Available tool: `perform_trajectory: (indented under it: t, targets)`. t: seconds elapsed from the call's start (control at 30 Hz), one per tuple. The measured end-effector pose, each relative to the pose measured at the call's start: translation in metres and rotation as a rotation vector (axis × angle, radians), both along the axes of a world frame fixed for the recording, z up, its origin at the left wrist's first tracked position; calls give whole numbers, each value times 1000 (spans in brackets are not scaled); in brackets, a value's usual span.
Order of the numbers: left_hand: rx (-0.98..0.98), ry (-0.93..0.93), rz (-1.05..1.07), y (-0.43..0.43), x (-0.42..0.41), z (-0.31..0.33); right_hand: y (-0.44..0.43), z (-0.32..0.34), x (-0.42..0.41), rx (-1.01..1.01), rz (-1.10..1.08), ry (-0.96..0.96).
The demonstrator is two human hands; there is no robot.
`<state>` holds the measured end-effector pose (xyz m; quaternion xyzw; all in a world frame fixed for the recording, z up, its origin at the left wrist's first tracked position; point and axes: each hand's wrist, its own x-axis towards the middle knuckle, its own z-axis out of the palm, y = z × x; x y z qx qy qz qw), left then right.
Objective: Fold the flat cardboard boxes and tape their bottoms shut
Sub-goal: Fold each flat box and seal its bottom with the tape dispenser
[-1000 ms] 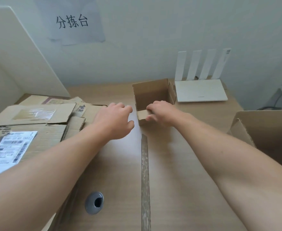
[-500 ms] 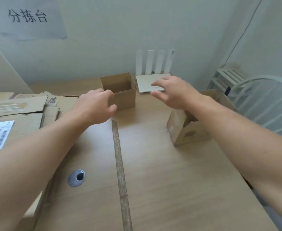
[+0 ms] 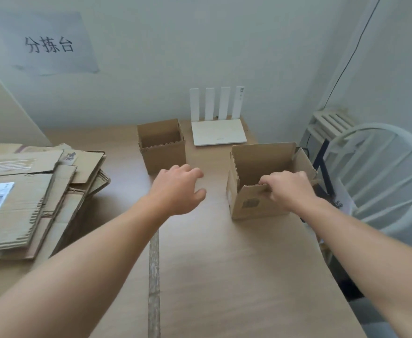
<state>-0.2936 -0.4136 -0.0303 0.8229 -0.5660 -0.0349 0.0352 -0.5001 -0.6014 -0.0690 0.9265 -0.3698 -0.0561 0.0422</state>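
Observation:
Two folded cardboard boxes stand open-topped on the wooden table. The small box (image 3: 162, 148) sits at the back, in front of the wall. The larger box (image 3: 256, 176) stands near the table's right edge. My right hand (image 3: 287, 191) grips the near top rim of the larger box, fingers curled over the edge. My left hand (image 3: 179, 189) hovers over the table between the two boxes, fingers loosely spread and holding nothing. A stack of flat cardboard boxes (image 3: 29, 198) lies at the left.
A white router (image 3: 218, 131) with upright antennas sits at the back against the wall. A white chair (image 3: 380, 176) stands just past the table's right edge. A strip of tape (image 3: 154, 276) runs down the table (image 3: 224, 276) towards me.
My right hand left the small box, swung right and took hold of the larger box's near rim. My left hand drifted right, away from the small box. The view turned to the right.

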Motion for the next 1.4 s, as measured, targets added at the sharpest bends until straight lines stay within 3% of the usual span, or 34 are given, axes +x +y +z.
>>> perform_trajectory:
  t: [0.23,0.77,1.17,1.4]
  targets:
    - [6,-22,91,-13,30,-22,-25,-39,66,-162,66,-312]
    - [-28,-131,157,-55,110,-46,-73,-35,211,-187,82,-364]
    - [-36,-120,157,-54,114,-40,-69,-31,218,-166,88,-358]
    - [0,-216,136,-41,116,-33,-63,-16,205,-164,153,-348]
